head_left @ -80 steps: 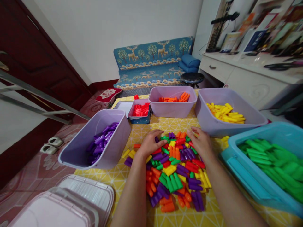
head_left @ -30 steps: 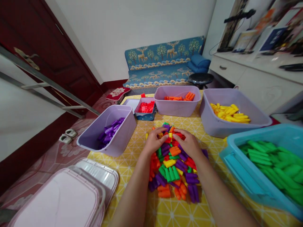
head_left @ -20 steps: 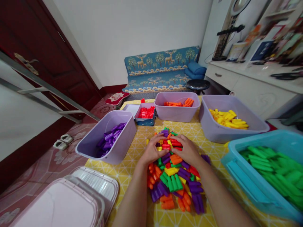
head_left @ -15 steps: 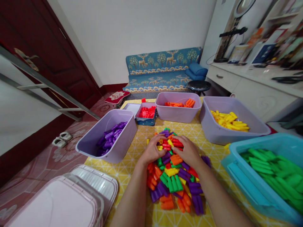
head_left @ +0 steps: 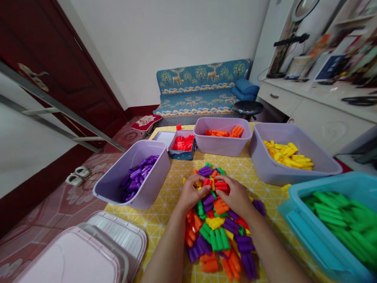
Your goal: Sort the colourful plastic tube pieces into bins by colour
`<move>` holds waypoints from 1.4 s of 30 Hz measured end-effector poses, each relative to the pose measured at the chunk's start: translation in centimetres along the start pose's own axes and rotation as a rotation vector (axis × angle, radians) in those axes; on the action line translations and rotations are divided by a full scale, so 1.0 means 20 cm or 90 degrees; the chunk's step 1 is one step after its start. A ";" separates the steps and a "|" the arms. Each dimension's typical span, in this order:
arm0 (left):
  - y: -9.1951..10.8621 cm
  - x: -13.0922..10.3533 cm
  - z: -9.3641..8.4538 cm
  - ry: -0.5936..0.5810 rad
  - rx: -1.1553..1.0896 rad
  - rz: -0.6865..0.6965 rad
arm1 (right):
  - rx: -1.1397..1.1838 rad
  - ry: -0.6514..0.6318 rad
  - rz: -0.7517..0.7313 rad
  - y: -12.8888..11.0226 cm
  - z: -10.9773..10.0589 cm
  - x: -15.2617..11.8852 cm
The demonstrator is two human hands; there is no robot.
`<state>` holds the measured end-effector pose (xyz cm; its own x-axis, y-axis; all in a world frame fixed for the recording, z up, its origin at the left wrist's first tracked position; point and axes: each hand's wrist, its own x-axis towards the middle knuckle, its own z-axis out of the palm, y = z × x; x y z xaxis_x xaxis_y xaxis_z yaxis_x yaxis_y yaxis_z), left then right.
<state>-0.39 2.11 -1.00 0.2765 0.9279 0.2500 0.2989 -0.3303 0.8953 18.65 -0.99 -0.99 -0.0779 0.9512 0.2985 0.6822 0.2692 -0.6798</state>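
A pile of plastic bullet-shaped blocks (head_left: 218, 239), joined in short rows of red, orange, yellow, green and purple, lies on the table. At its far side, my left hand (head_left: 191, 193) has thumb and fingers closed around a red block (head_left: 207, 182). Close beside it, my right hand (head_left: 235, 196) grips another red block (head_left: 222, 185) between thumb and fingers. Both hands rest low over the pile, with their fingertips partly hidden among the pieces. Purple blocks (head_left: 209, 198) and an orange block (head_left: 220, 206) lie just below the hands.
Around the pile stand a lilac bin (head_left: 156, 177) of purple blocks, a tin (head_left: 182, 155) of red ones, a bin (head_left: 222, 147) of orange, a bin (head_left: 265, 173) of yellow and a turquoise bin (head_left: 306, 236) of green. Lids (head_left: 73, 251) lie at the left on the yellow tablecloth (head_left: 165, 212).
My left hand has closed its thumb and fingers onto a red block. My right hand stays at the red block beside it. The view has tilted slightly, shifting the table down.
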 end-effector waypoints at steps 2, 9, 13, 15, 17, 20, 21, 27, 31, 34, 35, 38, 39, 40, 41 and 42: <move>0.00 0.00 0.00 0.000 -0.018 -0.015 | 0.008 0.010 0.020 0.01 0.01 0.00; 0.02 0.00 0.01 -0.007 0.001 0.031 | 0.115 0.087 0.103 0.00 0.01 0.00; -0.01 -0.01 0.02 0.025 -0.034 -0.041 | 0.251 0.161 0.162 -0.02 -0.01 0.00; -0.01 -0.01 0.02 0.028 -0.066 -0.051 | 0.366 0.157 0.174 -0.03 -0.02 0.00; -0.01 -0.01 0.02 0.024 -0.067 -0.036 | 0.490 0.123 0.180 -0.04 -0.04 0.00; 0.00 -0.01 0.01 0.017 -0.007 -0.006 | 0.604 0.096 0.181 -0.04 -0.06 0.00; 0.01 -0.01 0.01 0.015 0.015 0.003 | 0.616 0.102 0.175 -0.05 -0.06 -0.01; 0.02 -0.01 0.00 -0.001 0.028 0.015 | 0.501 0.153 0.131 -0.03 -0.06 -0.01; -0.02 -0.01 0.01 -0.002 -0.004 -0.015 | 0.489 0.154 0.186 -0.04 -0.06 -0.01; -0.05 -0.01 0.02 0.009 -0.067 -0.056 | 0.521 0.130 0.221 -0.07 -0.08 -0.01; -0.06 -0.01 0.03 0.012 -0.087 -0.067 | 0.531 0.124 0.223 -0.08 -0.08 0.00; -0.05 -0.02 0.03 0.016 -0.127 -0.080 | 0.544 0.102 0.216 -0.12 -0.07 0.05; -0.04 -0.02 0.03 0.025 -0.138 -0.080 | 0.543 0.091 0.213 -0.13 -0.06 0.08; -0.03 -0.02 0.03 0.036 -0.150 -0.079 | 0.540 0.078 0.212 -0.13 -0.05 0.11; -0.02 -0.02 0.03 0.050 -0.162 -0.081 | 0.535 0.069 0.211 -0.14 -0.04 0.15; -0.01 -0.02 0.03 0.066 -0.174 -0.084 | 0.529 0.063 0.211 -0.14 -0.02 0.20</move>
<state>-0.04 1.67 -1.45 0.1527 0.9769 0.1492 0.0650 -0.1606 0.9849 16.73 1.94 2.39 0.1179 0.9926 0.0308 -0.0900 0.0416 -0.9951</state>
